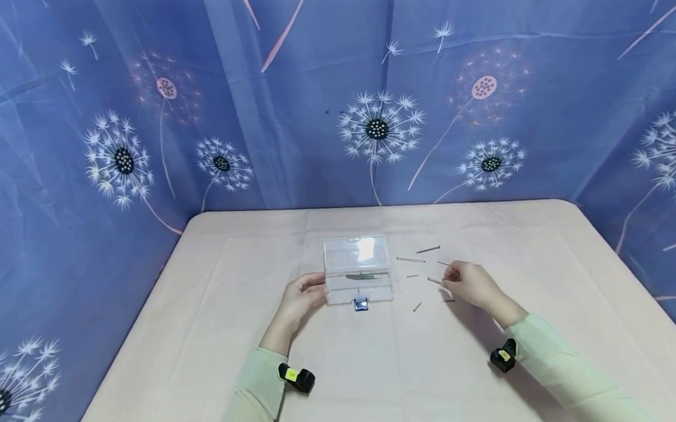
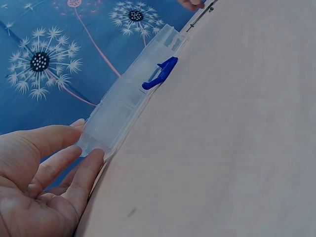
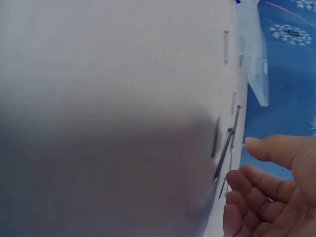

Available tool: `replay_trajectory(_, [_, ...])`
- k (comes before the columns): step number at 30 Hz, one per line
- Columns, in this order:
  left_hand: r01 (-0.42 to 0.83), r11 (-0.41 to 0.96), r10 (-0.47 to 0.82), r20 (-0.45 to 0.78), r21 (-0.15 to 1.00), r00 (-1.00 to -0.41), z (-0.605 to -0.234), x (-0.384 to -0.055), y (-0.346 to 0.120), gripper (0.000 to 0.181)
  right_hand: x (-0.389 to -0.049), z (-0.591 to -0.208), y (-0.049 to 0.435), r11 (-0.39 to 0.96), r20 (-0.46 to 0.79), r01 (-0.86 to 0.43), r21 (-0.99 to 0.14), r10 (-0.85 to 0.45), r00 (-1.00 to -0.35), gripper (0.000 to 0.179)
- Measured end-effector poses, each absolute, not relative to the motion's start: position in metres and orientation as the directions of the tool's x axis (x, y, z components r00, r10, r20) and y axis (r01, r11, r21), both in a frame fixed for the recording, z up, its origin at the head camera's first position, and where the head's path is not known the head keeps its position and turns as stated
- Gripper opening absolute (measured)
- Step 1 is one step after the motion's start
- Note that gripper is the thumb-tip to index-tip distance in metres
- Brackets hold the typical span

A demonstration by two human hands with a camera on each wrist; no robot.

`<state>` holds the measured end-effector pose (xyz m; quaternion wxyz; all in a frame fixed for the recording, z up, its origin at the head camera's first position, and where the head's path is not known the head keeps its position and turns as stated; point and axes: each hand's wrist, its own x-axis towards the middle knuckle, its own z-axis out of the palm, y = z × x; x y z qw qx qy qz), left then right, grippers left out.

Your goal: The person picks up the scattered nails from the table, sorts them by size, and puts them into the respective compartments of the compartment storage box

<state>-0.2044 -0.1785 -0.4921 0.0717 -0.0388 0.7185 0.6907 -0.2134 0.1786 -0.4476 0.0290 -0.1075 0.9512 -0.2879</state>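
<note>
blue dandelion curtain (image 1: 311, 129) behind pale tablecloth (image 1: 369, 375); case (image 1: 343, 256) in left hand's (image 1: 298, 301) grip; right hand (image 1: 472, 285), thumb apart, near nails (image 1: 411, 259)

From here the light falls soft and even on the pale tabletop (image 1: 346, 376); white glare sits on the clear raised lid (image 1: 346, 255); a soft shadow trails under the right arm (image 1: 570, 364); both wrist views look dimmer, the right's metal fasteners (image 3: 216, 138) blurred.
</note>
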Motion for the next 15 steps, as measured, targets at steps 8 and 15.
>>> replay_trajectory(8, [-0.148, 0.027, 0.037, -0.149, 0.989, -0.988, -0.491, -0.204, -0.178, 0.041, -0.216, -0.455, 0.187, 0.824, -0.058, -0.173, -0.539, -0.242, -0.969, 0.011])
replay_trajectory(15, [-0.147, 0.040, 0.035, -0.149, 0.988, -0.988, -0.490, -0.203, -0.177, 0.040, -0.220, -0.452, 0.191, 0.811, -0.109, -0.183, -0.555, -0.289, -0.951, 0.008])
